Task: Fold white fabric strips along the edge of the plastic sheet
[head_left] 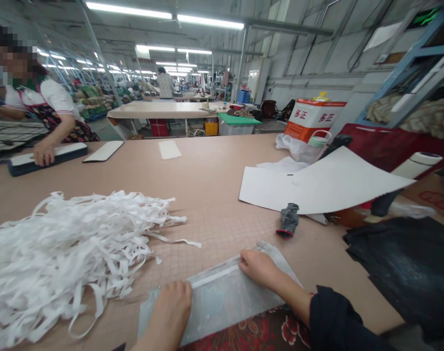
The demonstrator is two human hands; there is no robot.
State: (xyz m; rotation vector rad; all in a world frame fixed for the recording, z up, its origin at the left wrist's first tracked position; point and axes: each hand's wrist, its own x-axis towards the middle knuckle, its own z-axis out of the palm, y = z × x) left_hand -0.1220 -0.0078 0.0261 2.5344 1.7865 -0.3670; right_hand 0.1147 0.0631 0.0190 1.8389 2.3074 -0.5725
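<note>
A translucent plastic sheet (229,297) lies at the near table edge, partly over a dark red patterned cloth (244,334). Along its far side runs a narrow white strip (218,274). My left hand (171,309) is closed on the left part of this sheet, its fingertips hidden beneath the knuckles. Farther right, my right hand (256,267) is closed in a pinch at the far edge, by the end of the strip. To the left of both hands spreads a large tangled heap of white fabric strips (79,248).
Beyond my right hand are a grey knitted sleeve (289,220) and a big white board (310,185). Black sheets (405,268) lie at the right. Across the table (207,175), a co-worker's hand (44,151) rests on a stack of white-topped pieces (70,152).
</note>
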